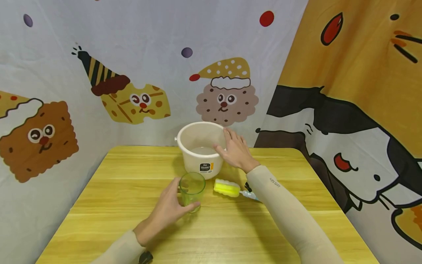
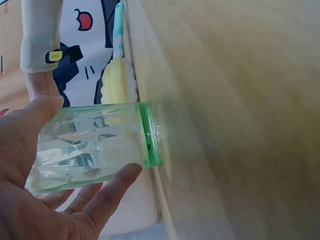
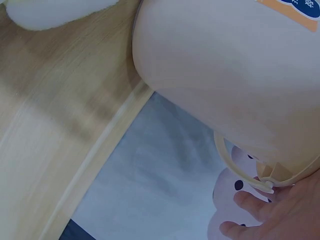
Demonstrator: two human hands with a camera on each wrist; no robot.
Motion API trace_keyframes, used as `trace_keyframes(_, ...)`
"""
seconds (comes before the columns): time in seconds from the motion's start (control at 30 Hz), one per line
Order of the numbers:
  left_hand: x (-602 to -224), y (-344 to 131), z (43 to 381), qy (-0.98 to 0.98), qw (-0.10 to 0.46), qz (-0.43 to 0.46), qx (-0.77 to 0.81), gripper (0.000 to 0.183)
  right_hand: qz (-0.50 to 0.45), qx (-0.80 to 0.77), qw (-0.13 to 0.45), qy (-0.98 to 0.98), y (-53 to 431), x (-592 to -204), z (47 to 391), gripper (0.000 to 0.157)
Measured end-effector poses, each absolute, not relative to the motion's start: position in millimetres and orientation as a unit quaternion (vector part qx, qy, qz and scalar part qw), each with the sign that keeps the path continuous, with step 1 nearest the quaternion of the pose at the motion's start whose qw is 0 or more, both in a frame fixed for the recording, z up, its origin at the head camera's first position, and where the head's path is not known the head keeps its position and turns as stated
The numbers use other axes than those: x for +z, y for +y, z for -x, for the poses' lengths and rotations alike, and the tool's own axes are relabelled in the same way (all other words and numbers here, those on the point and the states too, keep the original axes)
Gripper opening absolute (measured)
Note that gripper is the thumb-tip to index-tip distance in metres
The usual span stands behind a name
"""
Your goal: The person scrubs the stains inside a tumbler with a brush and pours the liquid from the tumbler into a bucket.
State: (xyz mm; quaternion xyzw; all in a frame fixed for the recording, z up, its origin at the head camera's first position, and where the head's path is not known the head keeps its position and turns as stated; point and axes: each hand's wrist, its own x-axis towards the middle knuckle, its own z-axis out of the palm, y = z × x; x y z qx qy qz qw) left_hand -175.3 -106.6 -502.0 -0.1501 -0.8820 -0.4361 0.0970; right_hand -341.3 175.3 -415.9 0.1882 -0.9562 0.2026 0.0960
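Observation:
A clear green plastic cup [image 1: 192, 187] stands upright on the table, with my left hand [image 1: 167, 205] round its side, thumb at the near side and fingers behind. In the left wrist view the cup [image 2: 92, 145] lies between thumb and fingers, its base at the wood. My right hand [image 1: 238, 151] holds the right rim of a cream bucket [image 1: 194, 157], thumb on the inner side and fingers outside. The right wrist view shows the bucket's wall [image 3: 225, 65] and its handle [image 3: 230, 162] beside my fingers. A little liquid shows at the bucket's bottom.
A cup brush with a yellow and white sponge head [image 1: 227, 187] and a light blue handle [image 1: 250, 195] lies right of the cup, partly under my right forearm. The wooden table [image 1: 108, 190] ends at a printed cloth backdrop [image 1: 145, 135].

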Motion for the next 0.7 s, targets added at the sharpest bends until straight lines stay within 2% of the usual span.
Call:
trace_keyframes(0.33, -503, -112, 173, -0.891, 0.072, 0.164, -0.418, 0.101, -0.187, 0.204, 0.095, -0.956, 175, -415, 343, 0.1)
trace_keyframes(0.53, -497, -126, 174, -0.899, 0.067, 0.158, -0.404, 0.096, -0.193, 0.21, 0.096, -0.954, 180, -417, 341, 0.104)
trace_keyframes(0.7, -490, -142, 176, -0.911, 0.077, 0.156, -0.373, 0.094, -0.203, 0.232, 0.106, -0.945, 191, -422, 331, 0.101)
